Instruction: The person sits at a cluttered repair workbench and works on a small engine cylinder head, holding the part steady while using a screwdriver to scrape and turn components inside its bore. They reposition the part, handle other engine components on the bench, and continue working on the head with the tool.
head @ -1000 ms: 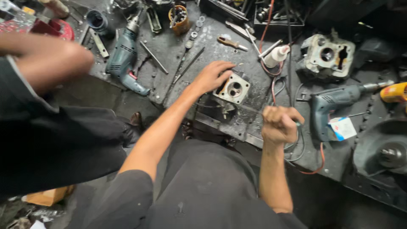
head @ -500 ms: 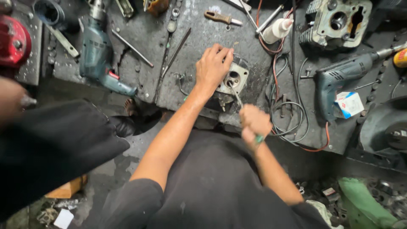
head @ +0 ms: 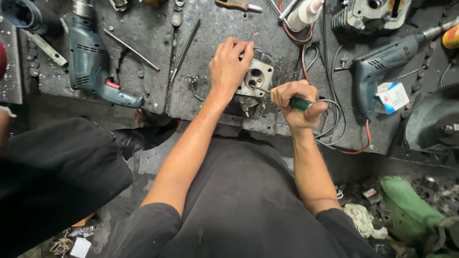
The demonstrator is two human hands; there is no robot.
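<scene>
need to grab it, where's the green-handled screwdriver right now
In the head view, right of centre: the right hand grips the green-handled screwdriver, its tip at the metal engine part under the left hand.

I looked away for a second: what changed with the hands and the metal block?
The right hand, fisted on the green-handled screwdriver, came up from the bench edge and put its tip to the metal block. The left hand stayed on the block, and the drills stayed put.
</scene>
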